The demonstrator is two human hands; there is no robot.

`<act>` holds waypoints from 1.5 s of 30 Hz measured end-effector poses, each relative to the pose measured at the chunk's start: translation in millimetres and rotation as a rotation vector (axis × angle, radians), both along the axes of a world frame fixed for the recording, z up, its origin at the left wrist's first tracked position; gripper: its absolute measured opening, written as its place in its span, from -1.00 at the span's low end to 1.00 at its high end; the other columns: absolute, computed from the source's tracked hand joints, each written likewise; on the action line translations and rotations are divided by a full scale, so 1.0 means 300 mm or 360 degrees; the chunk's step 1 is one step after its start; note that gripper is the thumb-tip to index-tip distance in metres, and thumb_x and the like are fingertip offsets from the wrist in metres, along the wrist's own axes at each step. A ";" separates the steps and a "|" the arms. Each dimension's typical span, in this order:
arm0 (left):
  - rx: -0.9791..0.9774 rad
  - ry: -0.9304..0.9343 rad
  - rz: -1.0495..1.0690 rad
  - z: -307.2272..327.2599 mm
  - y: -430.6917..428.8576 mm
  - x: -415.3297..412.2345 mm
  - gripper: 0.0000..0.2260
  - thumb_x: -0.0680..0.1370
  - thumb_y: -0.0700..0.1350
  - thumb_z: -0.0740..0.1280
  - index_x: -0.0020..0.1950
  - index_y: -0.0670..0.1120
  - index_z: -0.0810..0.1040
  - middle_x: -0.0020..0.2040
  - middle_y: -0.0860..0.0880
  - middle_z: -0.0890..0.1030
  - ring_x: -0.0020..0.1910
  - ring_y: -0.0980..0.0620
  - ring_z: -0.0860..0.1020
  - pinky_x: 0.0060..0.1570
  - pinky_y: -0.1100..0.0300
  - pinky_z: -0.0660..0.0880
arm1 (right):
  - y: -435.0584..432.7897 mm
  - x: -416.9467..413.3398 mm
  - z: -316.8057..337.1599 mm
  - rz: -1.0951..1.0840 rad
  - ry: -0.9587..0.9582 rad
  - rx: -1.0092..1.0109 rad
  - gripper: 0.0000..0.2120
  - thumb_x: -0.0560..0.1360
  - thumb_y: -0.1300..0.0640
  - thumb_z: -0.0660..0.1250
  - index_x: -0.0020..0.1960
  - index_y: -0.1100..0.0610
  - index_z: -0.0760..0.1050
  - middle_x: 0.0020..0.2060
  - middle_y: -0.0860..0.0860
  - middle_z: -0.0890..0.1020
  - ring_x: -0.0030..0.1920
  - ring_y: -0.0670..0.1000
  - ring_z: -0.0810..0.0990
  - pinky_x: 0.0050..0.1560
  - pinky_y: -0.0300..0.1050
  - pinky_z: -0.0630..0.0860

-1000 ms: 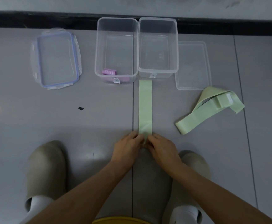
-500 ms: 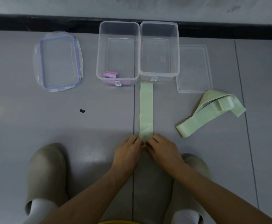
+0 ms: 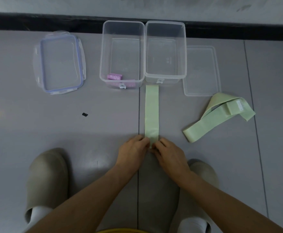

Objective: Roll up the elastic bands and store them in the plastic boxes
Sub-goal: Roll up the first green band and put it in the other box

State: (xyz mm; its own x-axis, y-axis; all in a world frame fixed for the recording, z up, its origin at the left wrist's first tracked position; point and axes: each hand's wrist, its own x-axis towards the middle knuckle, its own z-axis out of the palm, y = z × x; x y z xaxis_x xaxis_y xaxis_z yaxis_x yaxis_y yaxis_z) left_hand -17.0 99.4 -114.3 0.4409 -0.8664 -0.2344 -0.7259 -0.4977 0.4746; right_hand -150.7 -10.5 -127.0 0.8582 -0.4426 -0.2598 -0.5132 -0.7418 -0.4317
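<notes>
A: Elastic band [image 3: 151, 113] is lying straight on the floor [image 3: 103, 128], its long axis pointing away at the right plastic box [image 3: 165, 75]?
B: Yes; left hand [image 3: 132, 151] and right hand [image 3: 170, 154] are both pinching its near end.

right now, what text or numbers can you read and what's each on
"10" on the rolled pink elastic band in the left clear plastic box; smaller print beside it blurred
white sticker on that box's front: too small
white label on the right clear plastic box: too small
embossed mark on its floor: unreadable
white tag on the folded green elastic band: blurred
flat green elastic band: no print visible
</notes>
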 end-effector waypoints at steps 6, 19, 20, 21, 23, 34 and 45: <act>-0.0002 -0.0046 -0.0013 -0.001 -0.003 0.003 -0.93 0.50 -0.07 0.38 -0.15 -0.02 0.53 -0.12 0.01 0.50 -0.20 -0.02 0.52 -0.37 0.19 0.26 | -0.014 0.001 0.006 0.0066 0.0022 -0.0111 -0.88 0.51 0.03 0.41 -0.05 0.03 0.51 -0.13 -0.05 0.52 -0.16 -0.03 0.51 -0.37 -0.16 0.46; -0.0049 0.0025 0.0057 -0.004 0.001 0.017 -0.95 0.54 -0.08 0.30 -0.05 -0.02 0.54 -0.08 0.02 0.55 -0.21 -0.04 0.56 -0.31 0.12 0.44 | -0.052 0.045 0.015 -0.0132 -0.0030 0.0095 -0.92 0.58 -0.01 0.28 -0.03 -0.03 0.50 -0.12 -0.11 0.49 -0.16 -0.06 0.51 -0.20 -0.05 0.53; -0.0062 0.0044 0.0096 0.004 -0.003 0.018 -0.95 0.53 -0.10 0.31 -0.03 -0.02 0.53 -0.08 0.02 0.57 -0.21 -0.05 0.57 -0.31 0.14 0.42 | -0.048 0.047 0.016 -0.0146 -0.0051 0.0109 -0.94 0.58 0.01 0.27 -0.04 -0.03 0.47 -0.12 -0.10 0.50 -0.17 -0.05 0.52 -0.21 -0.04 0.53; -0.0078 0.0059 0.0123 0.010 -0.009 0.019 -0.95 0.52 -0.11 0.32 -0.03 -0.02 0.53 -0.09 0.01 0.58 -0.21 -0.05 0.57 -0.32 0.15 0.39 | -0.044 0.049 0.016 -0.0144 -0.0057 0.0105 -0.96 0.58 0.03 0.27 -0.04 -0.03 0.46 -0.12 -0.09 0.51 -0.17 -0.04 0.52 -0.21 -0.03 0.53; -0.0086 0.0052 0.0131 0.016 -0.021 0.024 -0.99 0.52 -0.12 0.34 -0.08 -0.03 0.52 -0.13 0.01 0.56 -0.23 -0.05 0.56 -0.34 0.19 0.32 | -0.045 0.049 0.013 -0.0107 -0.0045 0.0059 -0.94 0.59 0.02 0.25 -0.03 -0.02 0.47 -0.12 -0.08 0.52 -0.16 -0.03 0.53 -0.22 -0.02 0.53; -0.0163 -0.0026 -0.0024 -0.029 -0.023 0.035 -0.94 0.55 -0.06 0.32 -0.04 -0.03 0.52 -0.05 0.00 0.50 -0.18 -0.04 0.53 -0.34 0.08 0.49 | -0.060 0.046 0.001 -0.0054 -0.0018 0.0020 -0.89 0.59 -0.01 0.27 0.02 0.00 0.51 -0.09 -0.08 0.52 -0.13 -0.03 0.53 -0.20 -0.06 0.54; -0.0233 -0.0051 0.0044 -0.045 -0.052 0.064 -0.93 0.52 -0.05 0.38 -0.07 -0.03 0.59 -0.07 0.01 0.55 -0.15 -0.05 0.54 -0.31 0.07 0.53 | -0.068 0.066 0.006 -0.0306 -0.0232 0.0214 -0.92 0.55 0.00 0.34 0.03 -0.03 0.51 -0.05 -0.09 0.52 -0.12 -0.06 0.53 -0.15 -0.01 0.54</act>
